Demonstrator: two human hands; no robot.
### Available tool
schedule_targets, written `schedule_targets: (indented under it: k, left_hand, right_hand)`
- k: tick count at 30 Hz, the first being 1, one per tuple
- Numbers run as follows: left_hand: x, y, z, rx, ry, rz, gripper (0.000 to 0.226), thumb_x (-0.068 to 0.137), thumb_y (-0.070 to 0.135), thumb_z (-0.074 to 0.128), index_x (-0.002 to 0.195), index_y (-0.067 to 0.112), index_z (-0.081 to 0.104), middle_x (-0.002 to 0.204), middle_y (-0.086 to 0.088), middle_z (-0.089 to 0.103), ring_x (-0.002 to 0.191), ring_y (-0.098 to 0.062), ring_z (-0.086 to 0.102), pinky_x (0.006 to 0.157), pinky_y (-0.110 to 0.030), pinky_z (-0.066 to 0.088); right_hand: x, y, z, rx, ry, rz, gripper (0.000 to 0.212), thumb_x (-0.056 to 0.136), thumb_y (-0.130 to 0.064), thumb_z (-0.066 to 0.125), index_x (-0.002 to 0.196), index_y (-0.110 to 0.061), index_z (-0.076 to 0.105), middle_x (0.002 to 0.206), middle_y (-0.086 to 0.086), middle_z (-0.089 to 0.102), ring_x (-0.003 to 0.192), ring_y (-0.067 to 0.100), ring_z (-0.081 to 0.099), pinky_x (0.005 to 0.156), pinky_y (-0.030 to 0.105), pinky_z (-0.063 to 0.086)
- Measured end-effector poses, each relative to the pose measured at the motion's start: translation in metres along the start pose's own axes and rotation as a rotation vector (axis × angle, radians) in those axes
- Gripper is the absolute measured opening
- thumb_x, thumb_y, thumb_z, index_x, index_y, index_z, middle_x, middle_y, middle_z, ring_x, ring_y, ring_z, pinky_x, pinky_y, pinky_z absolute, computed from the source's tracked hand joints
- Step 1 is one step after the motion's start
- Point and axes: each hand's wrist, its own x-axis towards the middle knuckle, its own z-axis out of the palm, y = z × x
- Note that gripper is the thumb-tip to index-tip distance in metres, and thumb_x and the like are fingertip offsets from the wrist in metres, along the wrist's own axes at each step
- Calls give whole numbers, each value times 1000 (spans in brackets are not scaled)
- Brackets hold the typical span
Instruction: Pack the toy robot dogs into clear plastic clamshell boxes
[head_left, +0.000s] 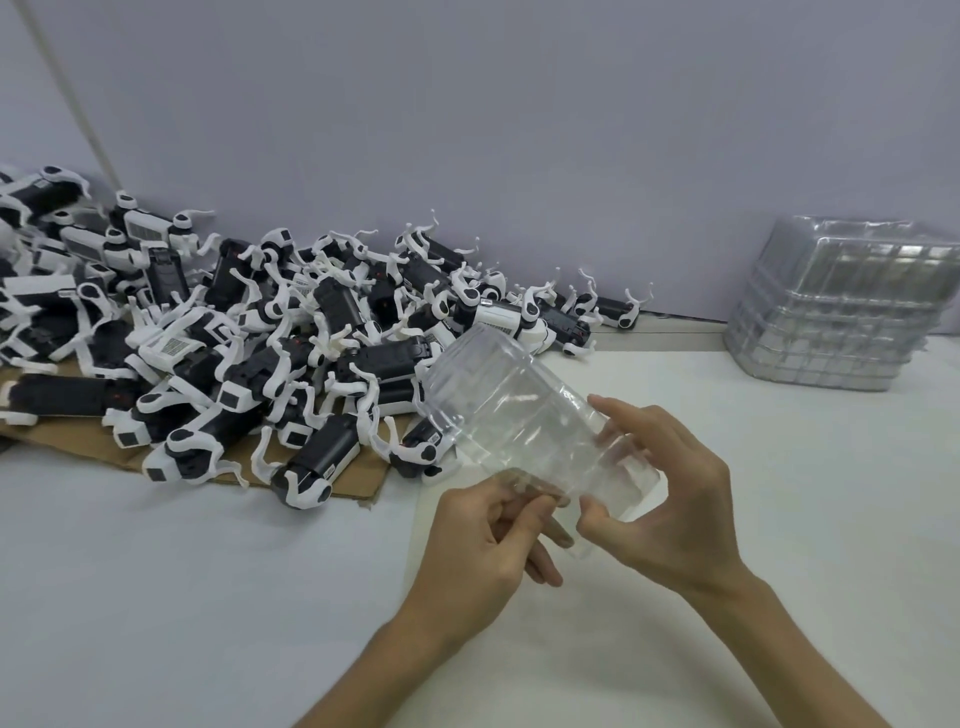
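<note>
Left hand (483, 545) and right hand (675, 499) nearly touch, both in pinching grip.

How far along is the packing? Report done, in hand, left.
Done: no filled box is visible. In hand: the left hand and right hand hold one empty clear clamshell box. Left: the whole pile of toy robot dogs, plus the stack of clamshells.
</note>
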Motion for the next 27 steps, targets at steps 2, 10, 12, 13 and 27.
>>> schedule_targets:
  k: [2,10,12,13,27]
  left_hand:
    - [-2,0,-1,5,-6,22,14,94,21,59,94,29,71,76,-8,75,53,-27,70,55,-34,57]
    - [-7,5,-2,-96,-37,25,12,95,19,59,95,14,70,73,-13,73,52,-29,69,54,-32,56]
    - [-8,6,-3,-108,-43,24,11,95,18,59,95,12,69,73,-14,73,51,-29,68,53,-32,56]
    - [-7,6,-3,-109,-43,24,11,95,19,59,94,13,69,73,-14,73,51,-29,68,53,-32,56]
    - [-10,0,1,-119,-53,-3,13,101,9,56,94,1,64,73,-15,74,49,-29,68,51,-33,56]
  right_hand:
    - [2,-2,-1,-1,3,6,67,58,-29,70,124,-20,63,94,-8,62,80,3,63,71,19,52]
    - [-3,-17,0,-13,116,1,58,63,-24,70,120,-12,69,92,-2,65,70,9,61,72,17,49]
    - [-3,-20,0,-12,131,11,57,64,-25,70,119,-11,70,92,-1,66,70,8,61,70,20,51]
    - [-3,-21,0,-8,137,18,57,64,-25,70,119,-11,70,92,-1,66,71,6,61,70,20,52]
    - [-5,-26,-3,-21,165,60,56,62,-27,71,116,-14,73,92,-3,65,70,17,61,70,26,53]
